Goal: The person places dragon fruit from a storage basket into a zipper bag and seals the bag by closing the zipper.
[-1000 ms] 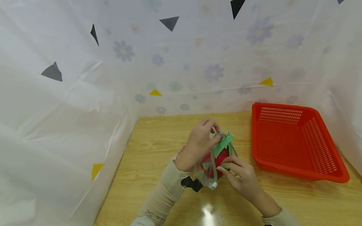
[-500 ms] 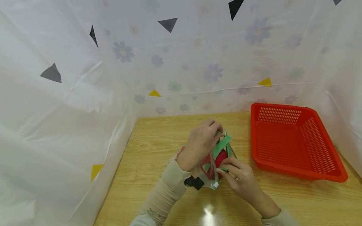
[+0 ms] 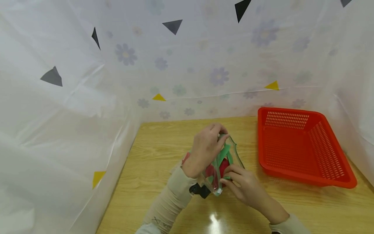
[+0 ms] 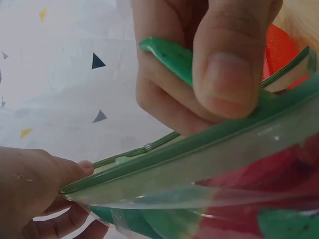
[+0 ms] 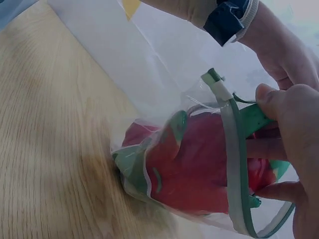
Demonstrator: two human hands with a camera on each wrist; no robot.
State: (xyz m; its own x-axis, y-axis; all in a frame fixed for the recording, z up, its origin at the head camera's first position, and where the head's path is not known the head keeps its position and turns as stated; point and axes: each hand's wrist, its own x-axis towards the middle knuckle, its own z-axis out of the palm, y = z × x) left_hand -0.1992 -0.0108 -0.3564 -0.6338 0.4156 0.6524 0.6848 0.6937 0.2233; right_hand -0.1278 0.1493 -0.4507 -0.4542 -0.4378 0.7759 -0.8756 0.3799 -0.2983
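A clear zip bag (image 3: 216, 182) with a green-edged mouth lies between both hands. My left hand (image 3: 204, 149) pinches its far rim, as the left wrist view also shows. Through the plastic show red bodies (image 5: 199, 159) with green leaf-like flaps, resembling toy dragon fruit. My right hand (image 3: 245, 185) reaches in at the mouth, its thumb and a finger pinching a green flap (image 5: 253, 119). A white slider (image 5: 222, 90) sits at one end of the zip. The mouth stands apart. How many red pieces are inside, I cannot tell.
A red perforated basket (image 3: 304, 180) stands to the right of the bag on the wooden table (image 3: 163, 139). White sheeting (image 3: 73, 130) with flowers and triangles walls the back and sides. A black wrist camera (image 3: 201, 190) hangs by the bag's near side.
The far rim has come away from the green flaps, leaving a wider mouth. The flaps sit lower inside it. Both hands and the bag have shifted slightly left.
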